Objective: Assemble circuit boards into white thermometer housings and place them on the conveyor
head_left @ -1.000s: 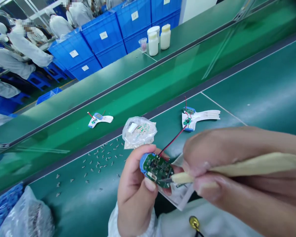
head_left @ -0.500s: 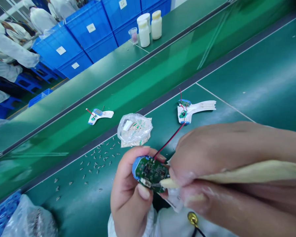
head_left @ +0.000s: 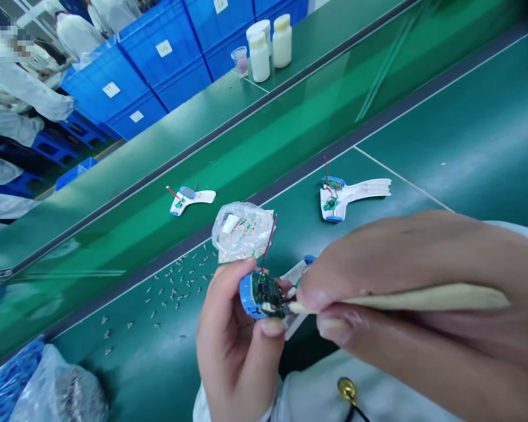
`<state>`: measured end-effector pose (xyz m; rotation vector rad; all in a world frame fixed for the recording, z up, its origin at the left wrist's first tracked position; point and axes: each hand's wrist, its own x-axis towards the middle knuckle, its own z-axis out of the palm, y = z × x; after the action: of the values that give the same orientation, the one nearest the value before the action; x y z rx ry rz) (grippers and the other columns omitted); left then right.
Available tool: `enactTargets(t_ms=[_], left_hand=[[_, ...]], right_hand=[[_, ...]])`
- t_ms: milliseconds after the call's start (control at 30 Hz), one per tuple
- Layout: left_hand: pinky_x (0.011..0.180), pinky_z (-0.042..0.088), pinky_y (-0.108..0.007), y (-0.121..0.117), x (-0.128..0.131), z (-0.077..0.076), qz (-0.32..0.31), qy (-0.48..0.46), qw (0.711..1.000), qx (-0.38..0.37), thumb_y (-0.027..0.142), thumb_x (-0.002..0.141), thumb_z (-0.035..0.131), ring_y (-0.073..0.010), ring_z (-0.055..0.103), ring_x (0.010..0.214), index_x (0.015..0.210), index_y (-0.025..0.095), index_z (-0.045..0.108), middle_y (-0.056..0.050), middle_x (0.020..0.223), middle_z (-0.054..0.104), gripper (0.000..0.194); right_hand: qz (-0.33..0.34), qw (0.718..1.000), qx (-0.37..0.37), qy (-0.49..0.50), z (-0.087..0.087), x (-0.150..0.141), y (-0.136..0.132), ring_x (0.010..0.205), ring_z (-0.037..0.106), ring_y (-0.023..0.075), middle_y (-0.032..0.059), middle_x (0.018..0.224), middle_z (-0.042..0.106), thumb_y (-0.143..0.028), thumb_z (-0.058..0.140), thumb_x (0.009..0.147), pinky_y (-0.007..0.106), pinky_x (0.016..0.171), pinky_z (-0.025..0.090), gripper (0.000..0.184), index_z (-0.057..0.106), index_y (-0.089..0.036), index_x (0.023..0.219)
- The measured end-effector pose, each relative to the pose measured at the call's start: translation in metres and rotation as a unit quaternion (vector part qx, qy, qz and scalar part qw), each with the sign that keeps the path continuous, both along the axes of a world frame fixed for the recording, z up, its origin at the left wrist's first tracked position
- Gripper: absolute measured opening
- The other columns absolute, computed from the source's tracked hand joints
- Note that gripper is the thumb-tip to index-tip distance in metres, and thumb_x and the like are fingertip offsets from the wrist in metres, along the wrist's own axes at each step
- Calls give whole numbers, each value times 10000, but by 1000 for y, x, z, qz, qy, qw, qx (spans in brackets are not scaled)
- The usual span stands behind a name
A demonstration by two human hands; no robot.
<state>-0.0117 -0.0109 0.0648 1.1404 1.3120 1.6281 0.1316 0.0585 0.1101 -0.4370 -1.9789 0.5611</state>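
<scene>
My left hand [head_left: 233,334] pinches a green circuit board [head_left: 264,295] with a blue rim, and a red wire [head_left: 269,243] rises from the board. My right hand [head_left: 405,281] holds a cream-handled tool [head_left: 422,299] like a pen, its tip at the board's lower edge by a small white part. The tool's metal tip is mostly hidden. Behind the board, a white housing with a blue end [head_left: 295,278] lies partly hidden by both hands. Another white housing [head_left: 347,199] with small green boards lies farther up the green bench mat [head_left: 422,170].
A clear bag of boards [head_left: 242,232] lies just beyond my left hand, beside scattered small metal parts [head_left: 171,287]. A third housing [head_left: 191,199] lies on the green shelf behind. White bottles [head_left: 259,53], blue crates [head_left: 162,64] and white-coated co-workers [head_left: 22,76] stand beyond.
The board has turned more edge-on in my left hand, and its red wire now points up instead of up-right. The white housing behind it has shifted up and right.
</scene>
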Motion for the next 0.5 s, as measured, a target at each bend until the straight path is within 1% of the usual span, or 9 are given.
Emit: enactTargets(t_ms=[100, 200, 333, 400, 467, 500], left_hand=[[613, 544, -228, 1, 3, -2, 1, 42, 999, 22, 263, 849, 651, -147, 650, 709, 1117, 288, 663, -8, 916, 628, 270], [585, 521, -219, 2, 4, -2, 15, 56, 998, 22, 273, 858, 638, -138, 627, 674, 1124, 282, 647, -3, 890, 619, 266], [625, 480, -190, 1, 7, -2, 57, 55, 997, 22, 302, 853, 648, -117, 586, 697, 1089, 262, 651, 10, 908, 628, 238], [642, 466, -184, 1, 8, -3, 79, 51, 995, 29, 325, 852, 648, -118, 572, 725, 1074, 250, 650, 11, 919, 621, 234], [649, 466, -188, 1, 9, -5, 73, 54, 996, 27, 314, 857, 641, -121, 566, 730, 1074, 248, 638, 10, 911, 609, 227], [662, 471, -191, 0, 9, -7, 54, 58, 997, 16, 294, 861, 637, -122, 568, 739, 1082, 250, 629, 8, 919, 607, 226]], right_hand=[[13, 997, -69, 22, 1, -4, 3, 432, 566, 109, 31, 498, 587, -358, 436, 932, 161, 402, 464, 331, 705, -263, 765], [23, 988, -142, 60, 1, -9, 1, 420, 542, 98, 26, 511, 596, -365, 456, 925, 158, 401, 461, 314, 703, -257, 764], [10, 969, -233, 82, -11, -8, -3, 531, 597, 152, 13, 591, 608, -394, 577, 851, 234, 441, 495, 161, 691, -293, 799], [5, 959, -269, 85, -20, -2, -4, 591, 616, 181, 23, 635, 616, -409, 621, 816, 269, 460, 502, 130, 687, -298, 816], [4, 952, -291, 92, -27, 6, -5, 616, 619, 196, 30, 656, 615, -420, 639, 798, 285, 460, 497, 132, 683, -303, 839], [4, 950, -297, 96, -29, 10, -5, 621, 618, 199, 32, 663, 614, -422, 641, 795, 289, 454, 493, 137, 681, -307, 858]])
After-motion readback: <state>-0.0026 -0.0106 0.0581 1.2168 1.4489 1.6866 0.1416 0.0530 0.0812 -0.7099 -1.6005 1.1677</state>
